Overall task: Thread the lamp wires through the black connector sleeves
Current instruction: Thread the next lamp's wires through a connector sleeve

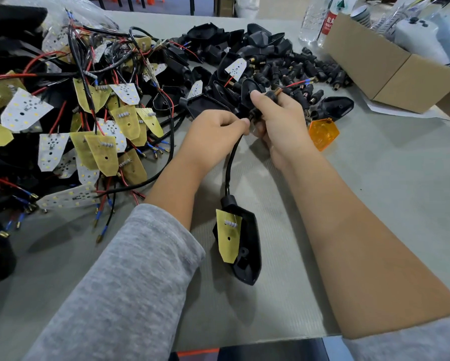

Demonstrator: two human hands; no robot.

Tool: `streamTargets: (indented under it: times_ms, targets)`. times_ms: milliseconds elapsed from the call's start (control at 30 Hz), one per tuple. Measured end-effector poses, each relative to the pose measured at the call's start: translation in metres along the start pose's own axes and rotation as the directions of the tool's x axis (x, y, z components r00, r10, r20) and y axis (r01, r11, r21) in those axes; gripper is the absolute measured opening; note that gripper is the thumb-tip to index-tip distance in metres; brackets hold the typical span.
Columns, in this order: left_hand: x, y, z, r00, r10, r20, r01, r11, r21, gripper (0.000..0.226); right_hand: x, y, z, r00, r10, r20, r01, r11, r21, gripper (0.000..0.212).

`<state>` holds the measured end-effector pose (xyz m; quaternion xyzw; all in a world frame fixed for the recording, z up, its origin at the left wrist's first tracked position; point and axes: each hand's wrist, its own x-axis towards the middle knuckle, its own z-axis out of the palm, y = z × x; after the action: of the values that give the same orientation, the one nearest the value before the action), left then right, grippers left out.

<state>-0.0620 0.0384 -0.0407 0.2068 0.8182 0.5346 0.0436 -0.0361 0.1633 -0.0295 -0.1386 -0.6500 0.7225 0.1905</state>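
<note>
Sleeve point(270, 96), black, gripped in right hand point(281, 126), thumb along its top; one red wire point(295, 83) with blue tip exits its brass end. Left hand point(216, 131) pinches black cable point(230, 162) just below sleeve. Cable hangs to one housing point(247, 256) with one yellow board point(227, 238) inside, lying on table point(375, 191). One orange lens point(323, 132) beside right hand. Loose sleeves point(309, 71) heaped beyond, too many to count; board pile point(88, 121) left. One box point(390, 71).

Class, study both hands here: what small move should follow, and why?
Probably the left hand should feed more black sheathed cable forward. The right hand grips the black connector sleeve, and the thin red wire already shows beyond its end.
</note>
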Motion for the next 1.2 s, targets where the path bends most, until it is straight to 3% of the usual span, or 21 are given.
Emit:
streamTargets:
  times_ms: [133, 367, 567, 767, 933, 1067, 1200]
  targets:
    - [-0.0005, 0.0010, 0.0005, 1.000, 0.006, 0.027, -0.007, 0.999, 0.032, 0.025, -0.0001, 0.0008, 0.0002, 1.000, 0.008, -0.027, -0.008, 1.000, 0.013, 0.008]
    - [-0.0016, 0.0028, 0.0015, 0.997, 0.082, -0.009, -0.081, 0.995, 0.058, 0.023, -0.0028, 0.0066, 0.0075, 0.997, -0.070, 0.014, 0.071, 0.985, -0.155, 0.026]
    - [-0.0043, 0.0075, 0.0006, 1.000, 0.007, 0.029, -0.007, 1.000, -0.004, 0.031, -0.0050, 0.0039, 0.0055, 0.998, -0.065, 0.004, 0.065, 0.993, -0.102, 0.022]
    - [-0.0041, 0.0062, 0.0008, 0.999, -0.020, 0.049, 0.019, 1.000, 0.009, 0.033, -0.0029, 0.0026, 0.0031, 0.996, -0.025, -0.091, 0.022, 0.999, -0.040, 0.019]
    - [-0.0020, 0.0020, 0.0013, 0.998, 0.048, 0.031, -0.050, 0.997, 0.066, 0.032, -0.0037, 0.0033, 0.0047, 0.999, -0.029, -0.027, 0.027, 0.995, -0.091, 0.013]
    - [-0.0023, 0.0024, 0.0004, 0.997, 0.064, 0.033, -0.066, 0.996, 0.066, 0.030, -0.0061, 0.0032, 0.0078, 0.998, -0.058, 0.004, 0.058, 0.991, -0.122, 0.024]
    - [-0.0037, 0.0045, 0.0004, 0.998, 0.042, 0.042, -0.044, 0.999, 0.033, 0.035, -0.0063, 0.0035, 0.0060, 0.999, -0.045, 0.010, 0.046, 0.997, -0.066, 0.020]
